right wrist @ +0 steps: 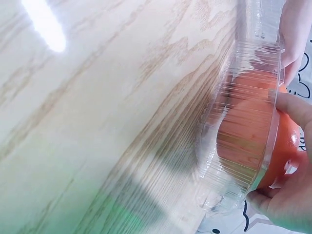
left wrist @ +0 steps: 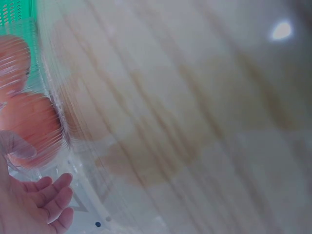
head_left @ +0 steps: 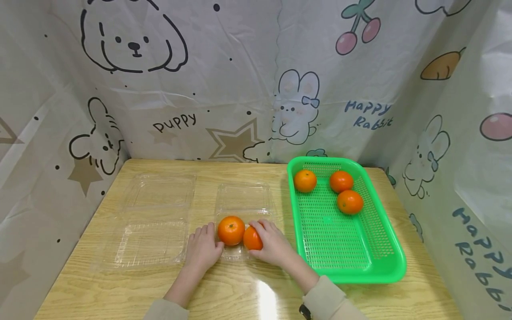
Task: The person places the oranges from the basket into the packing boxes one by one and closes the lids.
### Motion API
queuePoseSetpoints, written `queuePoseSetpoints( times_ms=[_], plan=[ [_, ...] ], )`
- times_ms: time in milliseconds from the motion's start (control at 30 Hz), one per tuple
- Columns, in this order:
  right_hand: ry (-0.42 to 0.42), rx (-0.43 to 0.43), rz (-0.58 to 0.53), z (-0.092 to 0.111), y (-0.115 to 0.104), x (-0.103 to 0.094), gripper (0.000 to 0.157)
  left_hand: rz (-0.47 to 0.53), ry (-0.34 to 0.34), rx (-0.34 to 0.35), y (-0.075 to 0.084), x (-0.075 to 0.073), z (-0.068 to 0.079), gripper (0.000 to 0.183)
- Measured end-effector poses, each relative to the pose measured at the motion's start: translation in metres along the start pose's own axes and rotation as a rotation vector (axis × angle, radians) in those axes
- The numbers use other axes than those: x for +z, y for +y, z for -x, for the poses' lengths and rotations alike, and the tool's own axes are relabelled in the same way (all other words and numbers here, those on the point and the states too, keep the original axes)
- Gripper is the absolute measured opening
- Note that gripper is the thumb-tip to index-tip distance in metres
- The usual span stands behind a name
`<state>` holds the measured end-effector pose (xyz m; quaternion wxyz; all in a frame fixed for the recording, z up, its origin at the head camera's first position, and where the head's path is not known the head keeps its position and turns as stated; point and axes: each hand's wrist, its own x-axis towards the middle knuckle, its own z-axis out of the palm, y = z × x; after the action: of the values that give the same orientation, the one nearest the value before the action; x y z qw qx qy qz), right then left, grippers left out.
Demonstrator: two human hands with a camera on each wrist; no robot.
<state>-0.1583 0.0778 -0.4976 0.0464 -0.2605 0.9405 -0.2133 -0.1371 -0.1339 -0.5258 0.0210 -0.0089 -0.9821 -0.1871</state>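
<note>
A small clear plastic clamshell box (head_left: 244, 198) lies with its lid folded back. Two oranges sit in its near half: a left orange (head_left: 230, 230) and a right orange (head_left: 252, 239). My right hand (head_left: 276, 244) grips the right orange from its right side, thumb in front and fingers over the top; the right wrist view shows this orange (right wrist: 287, 141) within the ribbed wall. At the box's left edge rests my left hand (head_left: 203, 246), thumb over the rim. Its fingers (left wrist: 53, 195) are loosely extended, with no orange held.
A green basket (head_left: 294, 213) on the right holds three more oranges, one orange (head_left: 305, 181) at its back left. On the left lies a larger open clear box (head_left: 152, 242). Printed cloth (head_left: 240, 89) encloses the wooden table (head_left: 224, 293).
</note>
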Motion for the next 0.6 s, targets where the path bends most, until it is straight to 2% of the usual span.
queuePoseSetpoints(
  times_ms=[600],
  plan=[
    [-0.049,0.035,0.019,-0.0028,-0.0011,0.0022,0.073,0.002,0.008,0.001,0.0000,0.0003,0.0002,0.049]
  ],
)
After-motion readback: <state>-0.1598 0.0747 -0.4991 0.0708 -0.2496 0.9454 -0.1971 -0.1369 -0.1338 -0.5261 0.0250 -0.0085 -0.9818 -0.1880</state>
